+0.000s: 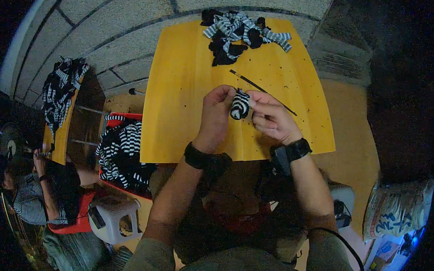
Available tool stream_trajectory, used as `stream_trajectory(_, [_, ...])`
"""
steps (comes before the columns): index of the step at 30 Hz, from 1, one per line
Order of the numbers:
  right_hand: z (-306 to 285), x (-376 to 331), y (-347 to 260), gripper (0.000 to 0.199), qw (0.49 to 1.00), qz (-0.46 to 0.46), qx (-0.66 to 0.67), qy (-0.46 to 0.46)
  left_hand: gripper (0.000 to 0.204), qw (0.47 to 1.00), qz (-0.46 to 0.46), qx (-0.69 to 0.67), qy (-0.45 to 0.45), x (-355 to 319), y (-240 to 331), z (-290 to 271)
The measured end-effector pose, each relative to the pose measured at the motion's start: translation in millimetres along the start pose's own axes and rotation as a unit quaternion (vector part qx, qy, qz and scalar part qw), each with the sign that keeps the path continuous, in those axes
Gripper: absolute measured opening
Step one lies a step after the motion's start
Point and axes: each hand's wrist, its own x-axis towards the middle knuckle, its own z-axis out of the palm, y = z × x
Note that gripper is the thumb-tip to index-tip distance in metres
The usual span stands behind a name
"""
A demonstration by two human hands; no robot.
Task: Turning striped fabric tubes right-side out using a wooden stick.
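Above the yellow table (179, 129), both my hands are closed on a small rolled piece of black-and-white striped fabric (240, 107). My left hand (215, 114) pinches its upper left side with thumb and fingers. On the other side, my right hand (275, 119) grips its edge, with the fingers curled inward. A thin black stick (264, 91) lies slantwise on the table just beyond my right hand. At the far edge rests a loose heap of striped and black fabric pieces (235, 33).
Left of the table stands a red crate (150, 193) filled with striped fabric (123, 151). Farther left, a person (42, 201) sits by another yellow table (60, 139) with a fabric heap. A white stool (116, 223) is nearby. A printed sack (398, 208) stands at right.
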Motion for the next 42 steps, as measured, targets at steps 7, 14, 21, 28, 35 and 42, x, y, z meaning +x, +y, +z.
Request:
stream_trajectory(7, [6,16,2,0.018,0.973,-0.106,-0.158,0.131,0.016,0.995,0.028,-0.098,-0.012,0,6,-2])
stream_trajectory(14, [1,9,11,0.019,0.989,-0.074,-0.1,0.074,0.014,0.998,0.023,0.052,-0.017,5,5,-16])
stream_trajectory(21, [7,7,5,0.019,0.997,-0.005,-0.072,-0.013,0.014,0.995,0.031,0.017,-0.095,-5,-6,-10])
stream_trajectory(28, [12,11,-2,0.017,0.955,-0.06,-0.258,0.133,0.013,0.993,0.106,0.045,0.01,1,8,-8])
stream_trajectory(35, [-3,12,8,0.016,0.973,-0.121,-0.136,0.139,0.01,0.962,0.158,0.223,0.007,3,7,0])
stream_trajectory(42, [2,5,7,0.021,0.983,-0.115,-0.13,0.053,0.008,0.979,0.144,0.144,-0.016,4,-5,-10])
